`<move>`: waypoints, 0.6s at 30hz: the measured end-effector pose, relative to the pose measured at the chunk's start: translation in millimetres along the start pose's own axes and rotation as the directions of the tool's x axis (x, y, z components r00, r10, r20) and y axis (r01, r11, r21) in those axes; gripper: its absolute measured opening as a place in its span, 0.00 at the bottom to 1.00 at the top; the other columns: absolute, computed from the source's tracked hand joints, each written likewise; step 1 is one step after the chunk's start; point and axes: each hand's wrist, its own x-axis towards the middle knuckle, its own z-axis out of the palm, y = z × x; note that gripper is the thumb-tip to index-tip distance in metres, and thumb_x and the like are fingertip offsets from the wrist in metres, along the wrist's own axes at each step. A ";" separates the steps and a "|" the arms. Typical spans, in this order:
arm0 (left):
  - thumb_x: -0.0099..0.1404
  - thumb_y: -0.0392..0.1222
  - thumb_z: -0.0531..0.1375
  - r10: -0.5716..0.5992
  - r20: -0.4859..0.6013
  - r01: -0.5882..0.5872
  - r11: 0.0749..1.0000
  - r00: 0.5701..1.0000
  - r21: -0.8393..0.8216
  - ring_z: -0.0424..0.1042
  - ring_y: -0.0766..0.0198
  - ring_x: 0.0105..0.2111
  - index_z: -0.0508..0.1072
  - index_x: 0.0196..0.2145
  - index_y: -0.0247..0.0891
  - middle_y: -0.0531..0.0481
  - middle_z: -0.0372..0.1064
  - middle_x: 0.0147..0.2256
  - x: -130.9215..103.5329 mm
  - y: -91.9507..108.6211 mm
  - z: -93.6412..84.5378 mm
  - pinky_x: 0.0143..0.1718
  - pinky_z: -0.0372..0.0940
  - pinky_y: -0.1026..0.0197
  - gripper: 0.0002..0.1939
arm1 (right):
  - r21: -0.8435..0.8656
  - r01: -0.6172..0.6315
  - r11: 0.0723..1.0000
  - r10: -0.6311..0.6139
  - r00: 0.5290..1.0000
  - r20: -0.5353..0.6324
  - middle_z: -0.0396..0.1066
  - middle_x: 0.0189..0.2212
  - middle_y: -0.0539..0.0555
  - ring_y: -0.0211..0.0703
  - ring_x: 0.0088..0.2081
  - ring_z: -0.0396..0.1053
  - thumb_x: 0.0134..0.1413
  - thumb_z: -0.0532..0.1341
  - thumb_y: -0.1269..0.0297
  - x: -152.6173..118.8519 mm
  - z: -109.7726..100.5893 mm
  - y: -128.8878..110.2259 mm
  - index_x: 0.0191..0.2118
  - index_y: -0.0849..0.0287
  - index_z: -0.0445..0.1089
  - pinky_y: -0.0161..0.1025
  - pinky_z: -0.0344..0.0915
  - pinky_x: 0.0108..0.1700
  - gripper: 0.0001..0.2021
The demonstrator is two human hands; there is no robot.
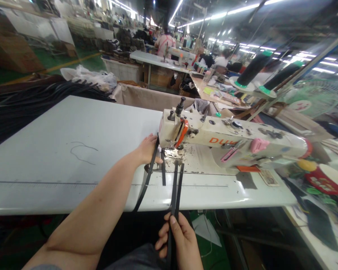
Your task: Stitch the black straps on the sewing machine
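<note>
A white sewing machine (191, 125) with orange trim stands on a pale work table (59, 150). My left hand (148, 150) lies on the table left of the presser foot (173, 153), fingers stretched and thumb apart. A black strap (149, 174) runs down across that hand and over the table's front edge; the fingertips are partly hidden by the machine head. A short strap end (163, 172) lies beside it. Below the edge, my right hand (181, 238) is closed around two narrow black straps (174, 191) that lead up toward the presser foot.
Loose thread (83, 150) and a printed ruler line (45, 183) are on the table. Many black straps (30, 105) are heaped at the left. Thread cones (253, 69) and a green fan (312, 97) stand at the right. Behind, a person (165, 43) is near another machine (180, 56).
</note>
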 end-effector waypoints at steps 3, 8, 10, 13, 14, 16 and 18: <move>0.45 0.50 0.83 -0.029 0.047 0.028 0.999 0.998 0.017 0.58 0.23 0.76 0.73 0.69 0.35 0.28 0.67 0.72 -0.9 5.5 -4.7 0.77 0.56 0.25 0.56 | -0.019 -0.003 1.000 0.003 1.000 0.011 0.78 0.25 0.48 0.40 0.19 0.77 0.52 0.77 0.29 -1.2 -0.6 -1.4 0.46 0.57 0.75 0.30 0.67 0.19 0.35; 0.45 0.52 0.82 -0.039 0.071 0.034 0.997 0.997 0.074 0.58 0.25 0.77 0.73 0.70 0.36 0.30 0.66 0.73 -0.2 8.6 -7.2 0.78 0.56 0.31 0.57 | -0.044 0.028 0.999 -0.028 1.000 0.007 0.77 0.24 0.47 0.38 0.17 0.74 0.54 0.75 0.29 7.3 -7.7 9.9 0.48 0.58 0.75 0.28 0.65 0.17 0.35; 0.46 0.53 0.82 -0.050 0.090 0.042 0.995 0.995 0.090 0.57 0.27 0.78 0.72 0.71 0.37 0.32 0.66 0.73 0.2 9.5 -6.8 0.78 0.56 0.33 0.57 | -0.036 0.022 0.999 -0.022 1.000 0.000 0.76 0.22 0.46 0.38 0.16 0.73 0.51 0.75 0.27 13.7 -10.4 17.2 0.47 0.58 0.75 0.29 0.63 0.15 0.37; 0.47 0.52 0.81 -0.074 0.100 0.065 0.993 0.992 0.094 0.54 0.27 0.79 0.70 0.73 0.36 0.31 0.65 0.73 0.1 12.1 -6.3 0.79 0.54 0.32 0.58 | -0.012 0.011 1.000 -0.011 1.000 -0.005 0.74 0.21 0.45 0.39 0.15 0.71 0.46 0.76 0.24 19.2 -11.3 22.5 0.44 0.57 0.73 0.29 0.61 0.13 0.39; 0.47 0.51 0.81 -0.076 0.095 0.067 0.994 0.993 0.090 0.54 0.27 0.79 0.70 0.73 0.36 0.30 0.66 0.73 0.0 12.9 -6.2 0.79 0.54 0.31 0.58 | -0.009 0.010 1.000 -0.010 1.000 -0.007 0.74 0.21 0.45 0.39 0.15 0.71 0.46 0.76 0.25 19.0 -10.6 21.7 0.44 0.57 0.73 0.29 0.61 0.14 0.38; 0.47 0.50 0.81 -0.080 0.078 0.073 0.994 0.994 0.078 0.53 0.26 0.79 0.71 0.72 0.36 0.30 0.66 0.73 0.3 13.0 -5.9 0.79 0.54 0.30 0.56 | -0.011 0.010 1.000 -0.010 1.000 -0.009 0.75 0.22 0.46 0.38 0.16 0.72 0.49 0.76 0.27 15.6 -8.4 16.5 0.44 0.57 0.74 0.29 0.63 0.15 0.36; 0.49 0.50 0.80 -0.090 0.054 0.087 0.994 0.994 0.065 0.55 0.25 0.78 0.73 0.70 0.37 0.31 0.66 0.73 1.1 10.7 -5.2 0.79 0.54 0.29 0.52 | -0.014 0.012 1.000 -0.012 1.000 -0.012 0.76 0.23 0.47 0.38 0.17 0.73 0.52 0.77 0.30 10.4 -5.9 9.2 0.45 0.58 0.75 0.28 0.64 0.16 0.34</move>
